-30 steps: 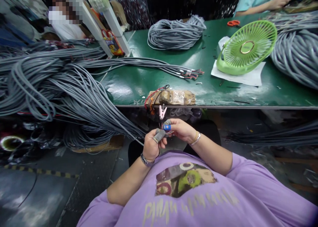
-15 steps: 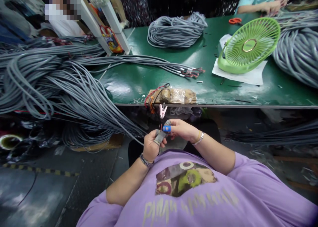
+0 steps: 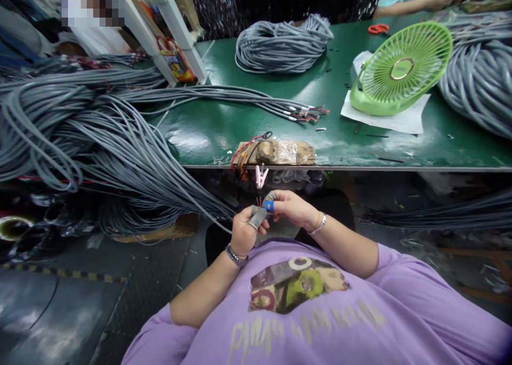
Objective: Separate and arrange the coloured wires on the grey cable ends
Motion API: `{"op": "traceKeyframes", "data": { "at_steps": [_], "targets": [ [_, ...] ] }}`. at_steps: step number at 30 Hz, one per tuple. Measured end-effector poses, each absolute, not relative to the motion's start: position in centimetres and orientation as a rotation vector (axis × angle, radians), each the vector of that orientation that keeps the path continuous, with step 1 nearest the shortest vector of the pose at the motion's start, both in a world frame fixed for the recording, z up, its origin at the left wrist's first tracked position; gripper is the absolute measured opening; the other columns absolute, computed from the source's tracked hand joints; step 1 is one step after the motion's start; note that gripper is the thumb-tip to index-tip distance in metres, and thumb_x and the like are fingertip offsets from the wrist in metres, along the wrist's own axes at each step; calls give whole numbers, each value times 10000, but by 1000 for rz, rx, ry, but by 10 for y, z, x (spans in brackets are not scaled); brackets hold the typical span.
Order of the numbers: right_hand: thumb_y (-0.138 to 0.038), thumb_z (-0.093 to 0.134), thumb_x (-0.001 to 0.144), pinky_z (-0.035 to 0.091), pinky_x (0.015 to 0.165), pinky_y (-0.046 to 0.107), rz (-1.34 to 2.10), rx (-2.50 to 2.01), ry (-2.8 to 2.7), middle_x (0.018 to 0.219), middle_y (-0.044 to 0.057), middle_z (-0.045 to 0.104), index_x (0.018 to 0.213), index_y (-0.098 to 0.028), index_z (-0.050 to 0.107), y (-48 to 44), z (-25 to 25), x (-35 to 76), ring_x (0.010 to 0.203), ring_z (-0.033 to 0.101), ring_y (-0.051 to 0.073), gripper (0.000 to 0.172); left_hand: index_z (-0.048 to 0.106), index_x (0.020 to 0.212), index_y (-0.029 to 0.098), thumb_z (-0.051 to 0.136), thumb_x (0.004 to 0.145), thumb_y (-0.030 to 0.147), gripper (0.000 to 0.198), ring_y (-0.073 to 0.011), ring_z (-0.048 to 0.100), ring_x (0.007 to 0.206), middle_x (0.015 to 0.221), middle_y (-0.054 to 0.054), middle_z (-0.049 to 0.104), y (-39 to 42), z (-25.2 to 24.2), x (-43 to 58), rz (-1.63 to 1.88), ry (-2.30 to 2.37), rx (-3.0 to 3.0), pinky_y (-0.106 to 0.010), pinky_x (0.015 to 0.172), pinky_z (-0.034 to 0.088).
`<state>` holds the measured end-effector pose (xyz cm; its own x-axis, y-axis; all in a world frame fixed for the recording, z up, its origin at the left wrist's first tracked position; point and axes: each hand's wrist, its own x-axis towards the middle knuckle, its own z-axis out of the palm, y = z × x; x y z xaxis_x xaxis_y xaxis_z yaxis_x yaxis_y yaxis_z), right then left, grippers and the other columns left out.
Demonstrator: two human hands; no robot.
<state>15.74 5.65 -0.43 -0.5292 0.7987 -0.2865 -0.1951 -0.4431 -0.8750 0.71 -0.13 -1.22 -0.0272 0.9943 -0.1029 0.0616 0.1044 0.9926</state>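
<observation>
My left hand (image 3: pixel 245 232) is closed around the end of a grey cable (image 3: pixel 218 225), its thumb wrapped in grey tape. Thin red and dark wires (image 3: pixel 260 201) stick up from between the fingertips of both hands. Against the left thumb, my right hand (image 3: pixel 296 210) pinches at these wires; a blue band and grey wrapping cover its fingers. The exact grip point is hidden by the fingers. Just above the hands, a pink clip (image 3: pixel 261 177) hangs at the table edge, below a wooden block (image 3: pixel 306 153) with red and black leads.
Grey cables (image 3: pixel 132 141) spill off the green table (image 3: pixel 208 133) on the left. Stripped cable ends (image 3: pixel 308 113) lie mid-table. A cable coil (image 3: pixel 282 48), orange-handled scissors (image 3: pixel 378 29) and a green fan (image 3: pixel 402 69) sit farther back. A co-worker's arm (image 3: pixel 424 2) reaches in at top right.
My hands stay together at nearly the same spot, with the fingertips shifted slightly. The view has tilted a little. The co-worker's hands at top right have lifted.
</observation>
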Motion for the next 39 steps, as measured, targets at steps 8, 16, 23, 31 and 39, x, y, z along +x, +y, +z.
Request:
{"op": "traceKeyframes", "data": {
  "at_steps": [8, 16, 23, 31, 39],
  "targets": [
    [-216, 697, 582, 381, 464, 176, 1945, -988, -1034, 612, -31, 566, 709, -158, 613, 56, -4, 154, 503, 464, 62, 163, 572, 681, 157, 657, 751, 457, 320, -85, 541, 381, 536, 4, 630, 4, -10, 15, 1251, 1251, 794, -166, 345, 327],
    [-204, 662, 609, 299, 427, 185, 2046, -1007, -621, 528, -48, 476, 633, -161, 539, 61, -9, 147, 456, 386, 60, 132, 583, 614, 145, 661, 761, 436, 335, -78, 522, 355, 503, -17, 625, 0, -12, 9, 863, 1148, 1036, -168, 349, 287],
    [-256, 624, 769, 381, 463, 183, 2129, -944, -398, 628, -19, 547, 751, -155, 592, 76, -17, 165, 503, 453, 66, 107, 586, 606, 148, 652, 775, 419, 326, -71, 511, 348, 507, -15, 627, 0, -14, 7, 1056, 1177, 945, -168, 341, 274],
    [-324, 739, 700, 441, 477, 190, 2234, -911, -968, 739, 12, 612, 848, -139, 636, 66, -1, 166, 551, 514, 75, 258, 585, 588, 146, 640, 788, 414, 339, -69, 514, 362, 516, -16, 629, 0, -15, 6, 1102, 1211, 985, -171, 355, 282],
    [-344, 755, 626, 385, 461, 183, 2010, -991, -1178, 619, -27, 552, 753, -145, 597, 57, 1, 156, 522, 480, 74, 284, 605, 609, 149, 629, 806, 375, 301, -63, 510, 385, 531, -11, 635, -3, -17, 4, 1086, 1307, 1100, -171, 386, 318]
  ]
}}
